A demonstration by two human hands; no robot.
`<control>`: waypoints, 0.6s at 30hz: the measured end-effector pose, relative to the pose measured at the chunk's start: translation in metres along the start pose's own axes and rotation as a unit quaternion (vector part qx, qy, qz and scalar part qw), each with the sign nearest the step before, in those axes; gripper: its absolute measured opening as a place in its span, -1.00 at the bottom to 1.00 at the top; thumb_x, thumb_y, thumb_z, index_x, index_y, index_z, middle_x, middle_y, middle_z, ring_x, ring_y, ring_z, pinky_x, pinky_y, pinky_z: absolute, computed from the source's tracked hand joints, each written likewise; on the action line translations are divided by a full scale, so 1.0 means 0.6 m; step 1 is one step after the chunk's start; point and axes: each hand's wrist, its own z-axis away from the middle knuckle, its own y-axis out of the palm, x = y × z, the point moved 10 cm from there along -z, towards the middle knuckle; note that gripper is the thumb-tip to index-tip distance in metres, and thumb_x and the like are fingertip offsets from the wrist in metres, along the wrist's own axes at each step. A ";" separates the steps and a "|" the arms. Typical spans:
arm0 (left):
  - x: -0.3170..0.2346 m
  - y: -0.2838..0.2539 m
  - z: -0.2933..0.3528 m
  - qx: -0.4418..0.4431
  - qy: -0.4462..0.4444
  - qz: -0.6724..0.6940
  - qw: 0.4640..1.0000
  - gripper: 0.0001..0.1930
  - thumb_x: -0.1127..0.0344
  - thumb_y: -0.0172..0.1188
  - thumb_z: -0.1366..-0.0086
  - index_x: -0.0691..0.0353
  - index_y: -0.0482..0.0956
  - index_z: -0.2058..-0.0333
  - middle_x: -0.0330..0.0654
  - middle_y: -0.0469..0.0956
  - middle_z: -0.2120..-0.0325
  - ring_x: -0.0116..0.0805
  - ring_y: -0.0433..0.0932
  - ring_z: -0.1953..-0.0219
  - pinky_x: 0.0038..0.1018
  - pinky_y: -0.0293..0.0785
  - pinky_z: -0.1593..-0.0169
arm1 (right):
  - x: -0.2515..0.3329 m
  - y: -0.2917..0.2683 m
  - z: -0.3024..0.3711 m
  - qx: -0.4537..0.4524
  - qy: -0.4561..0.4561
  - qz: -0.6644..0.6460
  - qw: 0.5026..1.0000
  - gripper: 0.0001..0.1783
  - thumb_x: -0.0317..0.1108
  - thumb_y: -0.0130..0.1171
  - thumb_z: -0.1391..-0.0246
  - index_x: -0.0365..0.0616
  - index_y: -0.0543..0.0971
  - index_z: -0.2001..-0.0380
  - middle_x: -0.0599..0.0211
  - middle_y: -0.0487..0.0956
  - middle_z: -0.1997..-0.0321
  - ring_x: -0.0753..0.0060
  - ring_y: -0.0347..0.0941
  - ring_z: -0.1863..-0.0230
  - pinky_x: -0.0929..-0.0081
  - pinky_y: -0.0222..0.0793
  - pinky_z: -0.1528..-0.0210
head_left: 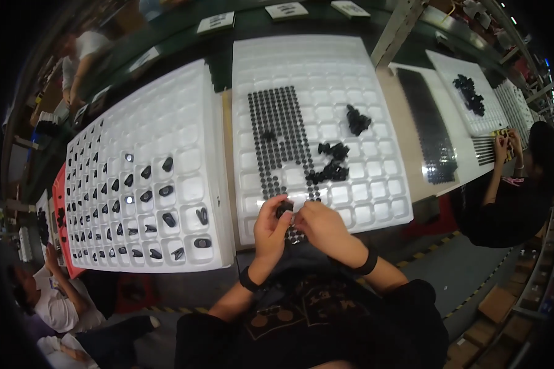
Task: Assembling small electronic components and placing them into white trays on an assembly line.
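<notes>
My left hand (269,232) is closed around a small black plastic part (284,209), held above the near edge of a white compartment tray (332,64). Close beside it, the fingers of my right hand (321,226) are pinched together at the part; what they grip is hidden. A sheet of round black pads (273,117) lies on the tray just beyond my hands, with gaps in its lower rows. To the right of the sheet are loose piles of small black parts, one farther pile (357,120) and one nearer pile (332,172).
On the left, a stack of white trays (194,104) carries black parts in many compartments. Another pad sheet (426,126) lies right of my tray. A co-worker (505,197) sits at the far right beside another tray (458,67); other people work at the left. A post (400,31) rises behind.
</notes>
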 end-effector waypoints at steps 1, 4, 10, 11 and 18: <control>0.008 -0.001 -0.013 0.002 -0.003 -0.013 1.000 -0.73 0.54 -0.11 -0.17 0.32 0.23 0.12 -0.17 0.37 0.28 -0.55 0.33 0.34 -0.67 0.28 0.29 | -0.012 0.000 -0.010 0.002 0.001 -0.008 1.000 -0.88 -0.50 0.15 0.34 -0.14 0.40 0.65 0.29 0.36 0.57 0.25 0.35 0.46 0.41 0.28 0.47; 0.057 -0.038 -0.009 0.008 -0.022 -0.016 1.000 -0.76 0.49 -0.15 -0.21 0.33 0.24 0.13 -0.15 0.36 0.28 -0.53 0.33 0.34 -0.66 0.28 0.26 | -0.045 0.051 0.000 0.022 0.021 -0.039 0.999 -0.88 -0.50 0.15 0.33 -0.15 0.40 0.65 0.29 0.36 0.56 0.23 0.35 0.45 0.40 0.27 0.47; 0.134 -0.093 -0.025 0.056 -0.031 0.233 0.970 -0.73 0.32 -0.23 -0.28 0.34 0.26 0.12 -0.12 0.34 0.30 -0.45 0.33 0.36 -0.58 0.27 0.23 | -0.121 0.123 0.013 -0.001 0.157 -0.190 0.969 -0.91 -0.58 0.13 0.23 -0.24 0.45 0.55 0.34 0.40 0.47 0.50 0.37 0.44 0.64 0.25 0.43; 0.146 -0.099 -0.026 0.073 -0.038 0.244 0.966 -0.72 0.30 -0.24 -0.29 0.34 0.25 0.12 -0.12 0.35 0.30 -0.45 0.32 0.37 -0.57 0.27 0.24 | -0.130 0.136 0.013 0.004 0.164 -0.194 0.967 -0.91 -0.58 0.13 0.23 -0.24 0.45 0.55 0.34 0.40 0.47 0.50 0.37 0.44 0.64 0.25 0.43; 0.202 -0.130 -0.015 0.122 -0.061 0.272 0.953 -0.67 0.21 -0.17 -0.26 0.31 0.23 0.09 -0.10 0.31 0.31 -0.40 0.27 0.34 -0.48 0.22 0.24 | -0.126 0.145 0.015 -0.153 0.073 -0.243 0.955 -0.95 -0.64 0.06 0.15 -0.31 0.44 0.52 0.25 0.39 0.32 0.41 0.41 0.29 0.59 0.31 0.25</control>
